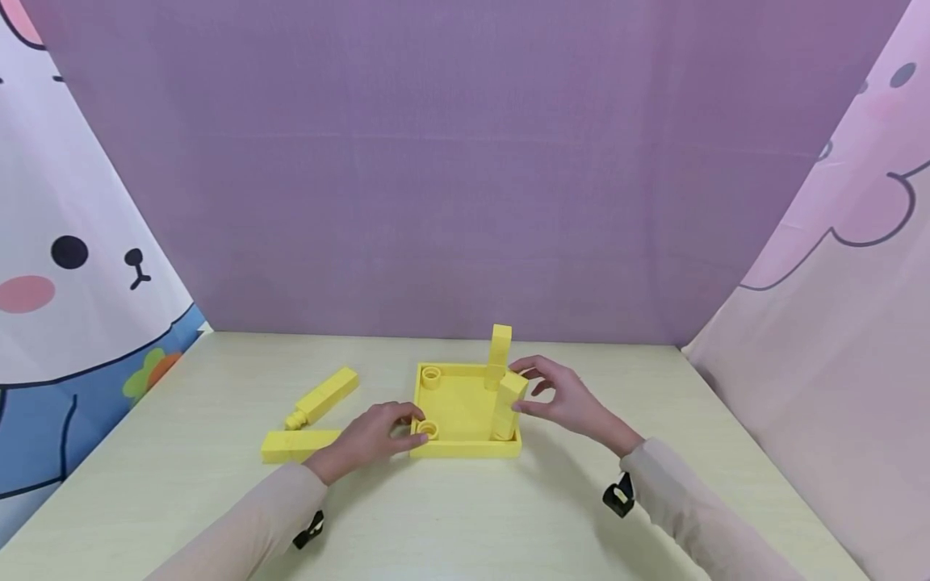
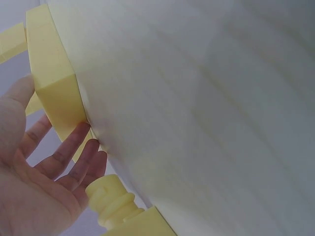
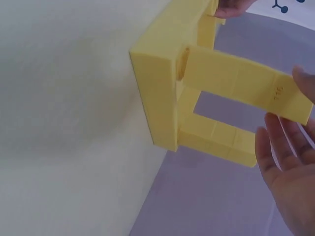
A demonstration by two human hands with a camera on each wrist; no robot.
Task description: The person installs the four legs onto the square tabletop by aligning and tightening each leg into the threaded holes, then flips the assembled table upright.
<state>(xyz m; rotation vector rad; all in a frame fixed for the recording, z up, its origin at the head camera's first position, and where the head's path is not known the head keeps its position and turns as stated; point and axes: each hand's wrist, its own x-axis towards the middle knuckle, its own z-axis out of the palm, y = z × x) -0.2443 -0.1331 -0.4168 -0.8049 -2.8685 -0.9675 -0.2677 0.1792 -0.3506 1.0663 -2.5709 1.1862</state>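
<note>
In the head view, my left hand (image 1: 370, 436) grips the near-left corner of the yellow square tray (image 1: 465, 449) on the table (image 1: 465, 516). My right hand (image 1: 563, 399) pinches the near-right leg (image 1: 508, 403) upright at its corner; the far-right leg (image 1: 499, 355) stands behind. Left of the tray lie a screw-ended leg (image 1: 327, 395) and a partly hidden leg (image 1: 294, 446).

My left wrist view shows fingers against the tray's wall, near a threaded end (image 2: 113, 201).

My right wrist view shows thumb and fingers on the near-right leg's free end.
</note>
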